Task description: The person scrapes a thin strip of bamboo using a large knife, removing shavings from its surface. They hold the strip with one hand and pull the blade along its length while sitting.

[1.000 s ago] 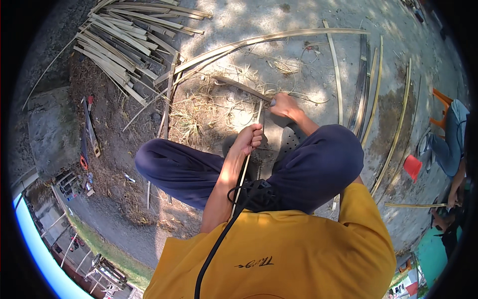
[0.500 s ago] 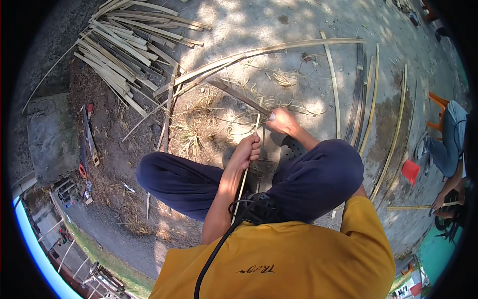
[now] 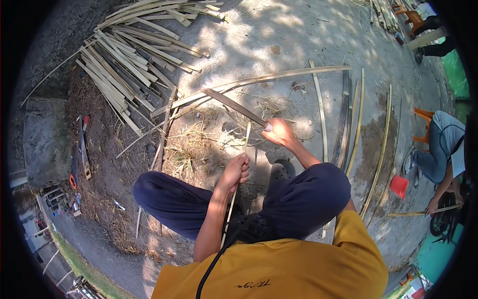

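My left hand (image 3: 235, 172) is closed in a fist around a thin, pale bamboo strip (image 3: 247, 134). The strip sticks up past my fist and runs down between my legs toward my lap. In my right hand (image 3: 279, 132) is the handle end of a machete (image 3: 231, 105), its long, dull brown blade pointing to the far left. The blade passes close to the strip's upper end; whether they touch I cannot tell. Beyond my knees, dry shavings (image 3: 186, 149) and curled thin fibres (image 3: 271, 104) lie on the ground.
A big pile of split bamboo (image 3: 127, 70) lies far left. Long strips (image 3: 381, 149) rest on the ground to the right, near a red bucket (image 3: 399, 186). A saw (image 3: 75, 159) lies at left. Another person (image 3: 438, 154) sits at right, handling a strip.
The whole view has shifted, with the ground sliding lower in the picture. More of the strip shows above my left fist. My right hand still grips the machete.
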{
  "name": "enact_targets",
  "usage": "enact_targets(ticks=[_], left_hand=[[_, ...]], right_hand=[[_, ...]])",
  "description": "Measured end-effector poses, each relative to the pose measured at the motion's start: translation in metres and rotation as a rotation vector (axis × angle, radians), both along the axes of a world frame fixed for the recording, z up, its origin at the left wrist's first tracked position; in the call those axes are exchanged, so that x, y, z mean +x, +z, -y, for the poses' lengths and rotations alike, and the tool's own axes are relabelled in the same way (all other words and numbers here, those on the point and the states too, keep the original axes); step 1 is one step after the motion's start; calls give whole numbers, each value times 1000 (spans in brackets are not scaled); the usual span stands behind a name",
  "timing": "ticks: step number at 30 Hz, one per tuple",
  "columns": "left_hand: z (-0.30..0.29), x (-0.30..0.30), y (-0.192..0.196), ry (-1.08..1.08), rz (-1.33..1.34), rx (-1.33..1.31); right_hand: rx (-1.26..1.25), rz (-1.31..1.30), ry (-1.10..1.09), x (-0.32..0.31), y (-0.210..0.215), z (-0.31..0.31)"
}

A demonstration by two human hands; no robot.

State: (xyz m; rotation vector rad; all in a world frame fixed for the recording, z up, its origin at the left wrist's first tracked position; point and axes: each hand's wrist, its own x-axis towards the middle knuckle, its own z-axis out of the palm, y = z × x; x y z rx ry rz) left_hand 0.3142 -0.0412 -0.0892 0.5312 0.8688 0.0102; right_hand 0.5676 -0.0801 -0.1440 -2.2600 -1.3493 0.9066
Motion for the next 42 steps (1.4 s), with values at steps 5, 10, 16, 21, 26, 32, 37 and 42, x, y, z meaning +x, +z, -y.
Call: enact_targets(ticks=[5, 10, 16, 21, 26, 32, 37, 42], left_hand=[[-17, -25, -3, 57, 17, 90], [-31, -36, 0, 104, 26, 124], [-50, -32, 44, 142, 119, 200], [-52, -41, 98, 120, 240, 202], [-54, -50, 121, 130, 390, 118], [-55, -53, 132, 144, 522, 69], [-57, -52, 133, 132, 570, 78], [-58, -49, 136, 105, 492, 180]], right_hand=[[99, -105, -217, 11, -26, 17], [116, -165, -540, 15, -62, 62], [151, -30, -449, 20, -51, 100], [132, -3, -361, 3, -37, 109], [22, -76, -274, -7, -35, 118], [38, -26, -187, -15, -34, 117], [42, -63, -202, -15, -36, 118], [32, -135, -286, -19, -25, 116]])
